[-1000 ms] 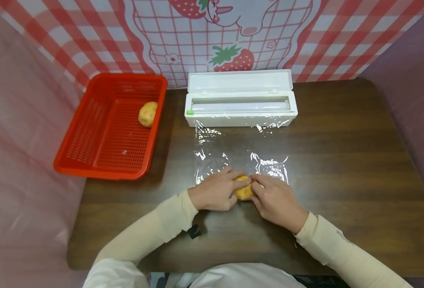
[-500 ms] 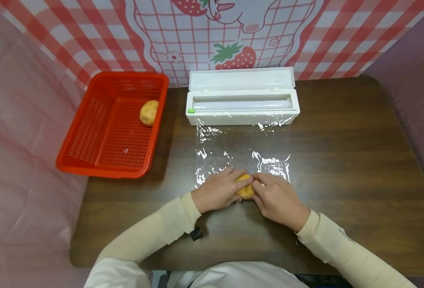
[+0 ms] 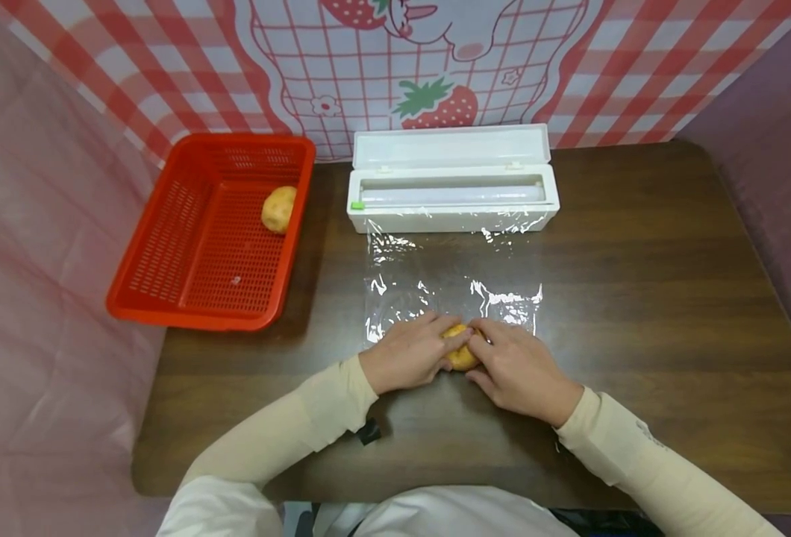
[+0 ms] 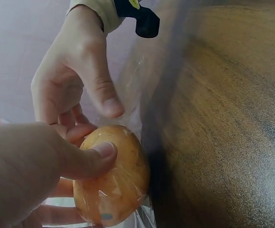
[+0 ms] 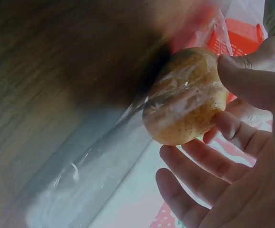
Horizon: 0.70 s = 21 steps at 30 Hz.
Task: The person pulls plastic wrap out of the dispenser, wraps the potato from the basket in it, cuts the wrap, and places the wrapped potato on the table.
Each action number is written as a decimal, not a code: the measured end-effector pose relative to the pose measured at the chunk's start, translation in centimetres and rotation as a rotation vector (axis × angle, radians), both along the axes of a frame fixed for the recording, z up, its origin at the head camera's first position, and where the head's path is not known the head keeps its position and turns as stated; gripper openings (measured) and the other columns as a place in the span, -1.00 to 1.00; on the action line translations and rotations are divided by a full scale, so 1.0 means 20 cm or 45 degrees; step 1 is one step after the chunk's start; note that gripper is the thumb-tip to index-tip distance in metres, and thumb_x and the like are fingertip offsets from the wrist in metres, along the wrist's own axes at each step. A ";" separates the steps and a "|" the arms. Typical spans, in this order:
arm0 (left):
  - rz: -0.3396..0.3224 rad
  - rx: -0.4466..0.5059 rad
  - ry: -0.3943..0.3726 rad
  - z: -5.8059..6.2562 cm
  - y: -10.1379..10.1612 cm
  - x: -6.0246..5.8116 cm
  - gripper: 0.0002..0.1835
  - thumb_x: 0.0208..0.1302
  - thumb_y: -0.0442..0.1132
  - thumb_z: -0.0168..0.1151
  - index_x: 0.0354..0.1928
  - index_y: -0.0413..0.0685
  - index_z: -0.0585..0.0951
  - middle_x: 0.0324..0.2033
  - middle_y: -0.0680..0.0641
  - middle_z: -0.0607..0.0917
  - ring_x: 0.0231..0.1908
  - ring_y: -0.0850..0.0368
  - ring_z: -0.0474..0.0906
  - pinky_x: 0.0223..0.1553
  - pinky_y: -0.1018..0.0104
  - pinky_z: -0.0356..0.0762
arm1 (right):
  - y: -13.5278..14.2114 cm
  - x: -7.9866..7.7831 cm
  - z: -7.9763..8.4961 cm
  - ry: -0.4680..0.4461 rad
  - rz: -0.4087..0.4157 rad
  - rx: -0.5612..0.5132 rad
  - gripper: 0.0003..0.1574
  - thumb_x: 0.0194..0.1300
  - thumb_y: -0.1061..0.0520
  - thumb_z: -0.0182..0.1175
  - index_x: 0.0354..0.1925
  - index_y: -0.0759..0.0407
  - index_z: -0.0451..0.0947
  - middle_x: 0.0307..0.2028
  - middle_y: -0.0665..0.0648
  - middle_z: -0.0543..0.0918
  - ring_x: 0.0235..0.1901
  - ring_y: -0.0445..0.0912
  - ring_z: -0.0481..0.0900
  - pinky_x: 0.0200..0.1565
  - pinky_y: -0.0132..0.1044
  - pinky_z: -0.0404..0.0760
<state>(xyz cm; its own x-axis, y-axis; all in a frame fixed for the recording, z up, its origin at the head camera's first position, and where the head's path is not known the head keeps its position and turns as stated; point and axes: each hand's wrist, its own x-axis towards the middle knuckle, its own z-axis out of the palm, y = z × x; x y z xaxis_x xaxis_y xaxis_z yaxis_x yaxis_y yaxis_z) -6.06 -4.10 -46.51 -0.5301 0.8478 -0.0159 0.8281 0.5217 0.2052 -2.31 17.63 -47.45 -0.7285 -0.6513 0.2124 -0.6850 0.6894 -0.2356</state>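
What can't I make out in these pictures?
Head: much of the held potato, behind left hand and right hand.
Head: pale speck in the red basket, too small to identify.
Head: marks on the right sleeve, too small to read.
Left wrist: plastic film, cut off by the bottom edge.

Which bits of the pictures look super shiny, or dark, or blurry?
Head view: white glare on the plastic wrap; left wrist view: dark shadow on the wooden table beside the held potato; right wrist view: the table's grain is blurry.
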 end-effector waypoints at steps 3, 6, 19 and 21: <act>0.005 -0.004 0.016 0.00 0.00 0.00 -0.33 0.33 -0.01 0.36 0.43 0.01 0.44 0.29 -0.13 0.52 0.14 -0.04 0.52 -0.10 0.18 0.66 | 0.00 -0.01 0.00 -0.018 0.015 0.029 -0.27 0.05 -0.06 0.55 0.08 0.33 0.62 0.12 0.36 0.58 0.04 0.23 0.60 0.01 0.14 0.58; 0.006 -0.009 0.014 0.00 0.00 -0.01 -0.34 0.34 0.00 0.35 0.43 0.02 0.45 0.29 -0.13 0.53 0.16 -0.04 0.52 -0.11 0.17 0.67 | 0.01 -0.02 -0.01 0.021 0.043 0.034 -0.37 0.07 -0.02 0.54 0.01 0.32 0.64 0.10 0.35 0.59 -0.02 0.21 0.64 -0.06 0.11 0.61; 0.031 -0.027 -0.147 0.00 0.01 -0.07 -0.35 0.36 0.08 0.30 0.43 0.09 0.44 0.31 -0.11 0.52 0.21 -0.03 0.51 0.01 0.11 0.63 | 0.02 -0.11 -0.02 0.088 0.136 -0.049 -0.57 0.01 -0.05 0.53 -0.38 0.16 0.52 -0.12 0.22 0.65 -0.28 0.08 0.66 -0.30 -0.01 0.61; 0.038 -0.024 -0.182 0.00 0.01 -0.08 -0.35 0.36 0.09 0.29 0.44 0.11 0.44 0.31 -0.10 0.52 0.23 -0.02 0.50 0.01 0.11 0.63 | 0.02 -0.12 -0.02 0.077 0.138 -0.050 -0.56 0.00 -0.05 0.54 -0.41 0.15 0.51 -0.13 0.21 0.66 -0.30 0.08 0.67 -0.29 -0.01 0.63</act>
<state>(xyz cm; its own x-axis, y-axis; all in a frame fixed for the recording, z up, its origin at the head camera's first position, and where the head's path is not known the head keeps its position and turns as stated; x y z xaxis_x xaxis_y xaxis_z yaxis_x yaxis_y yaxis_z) -7.61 -3.99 -46.42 -0.5465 0.8304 -0.1087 0.7750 0.5506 0.3102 -4.63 18.09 -47.81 -0.6397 -0.7156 0.2807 -0.7685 0.6018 -0.2173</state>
